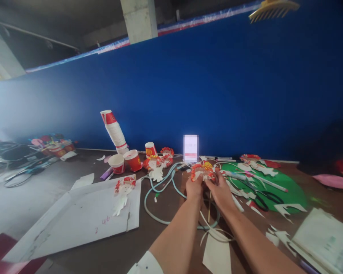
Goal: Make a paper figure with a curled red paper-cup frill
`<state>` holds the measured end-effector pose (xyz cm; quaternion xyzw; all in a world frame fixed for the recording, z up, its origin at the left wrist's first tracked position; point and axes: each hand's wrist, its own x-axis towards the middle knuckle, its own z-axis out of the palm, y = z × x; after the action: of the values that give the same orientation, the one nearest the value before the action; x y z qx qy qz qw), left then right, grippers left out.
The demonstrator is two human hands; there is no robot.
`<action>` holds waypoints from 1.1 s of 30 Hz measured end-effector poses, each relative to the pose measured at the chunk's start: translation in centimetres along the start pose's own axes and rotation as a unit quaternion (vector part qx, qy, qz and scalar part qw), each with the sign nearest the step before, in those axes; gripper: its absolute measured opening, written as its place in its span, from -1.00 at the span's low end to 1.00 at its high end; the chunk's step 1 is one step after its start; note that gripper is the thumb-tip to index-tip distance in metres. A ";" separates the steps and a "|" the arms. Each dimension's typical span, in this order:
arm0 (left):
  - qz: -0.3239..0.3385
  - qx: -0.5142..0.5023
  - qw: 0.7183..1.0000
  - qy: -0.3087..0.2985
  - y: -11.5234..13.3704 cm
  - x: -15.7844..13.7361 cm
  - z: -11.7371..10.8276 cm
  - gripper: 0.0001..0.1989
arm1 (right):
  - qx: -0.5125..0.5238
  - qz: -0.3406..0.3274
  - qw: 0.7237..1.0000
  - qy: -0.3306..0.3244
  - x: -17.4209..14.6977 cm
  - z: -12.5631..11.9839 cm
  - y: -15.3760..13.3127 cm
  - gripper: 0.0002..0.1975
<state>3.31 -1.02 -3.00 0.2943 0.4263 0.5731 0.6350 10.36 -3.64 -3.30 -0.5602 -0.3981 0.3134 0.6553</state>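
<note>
My left hand (pixel 194 186) and my right hand (pixel 220 190) are close together over the table, both with fingers closed on a red, white and yellow paper cutout (pixel 200 171). It looks like cut paper-cup material with a frilled upper edge. My fingers cover its lower part. A thin wooden stick (pixel 209 207) shows below my hands, and I cannot tell whether it is joined to the cutout. Behind the hands stands a small upright lit screen (pixel 191 148), its content blurred. Similar red and white cutouts (pixel 156 167) lie to the left beside the cups.
A tilted stack of paper cups (pixel 114 131) rises at the back, near red cups (pixel 133 160). Pale hose (pixel 160 220) loops around the hands. Scissors (pixel 264 199), markers and paper scraps cover a green sheet (pixel 293 194) at right. A white board (pixel 82 217) lies left, bearing a cutout (pixel 125 188).
</note>
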 end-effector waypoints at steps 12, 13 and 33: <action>-0.046 -0.205 0.978 -0.015 1.5 -0.7 0.1 -0.79 | -0.033 -0.006 0.999 0.001 -1.1 0.0 -1.5 -0.31; -0.047 -0.202 0.978 -0.010 1.4 -0.7 0.1 -0.80 | -0.053 -0.020 0.998 0.002 -1.1 -0.2 -1.6 -0.33; -0.074 -0.189 0.979 0.025 1.3 -0.3 0.0 -0.78 | -0.261 -0.234 0.935 0.042 -0.9 -1.2 -1.8 -0.65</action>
<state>2.68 -1.12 -1.88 0.1220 0.3466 0.6024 0.7086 10.91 -5.26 -1.79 -0.6152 -0.5582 0.0123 0.5566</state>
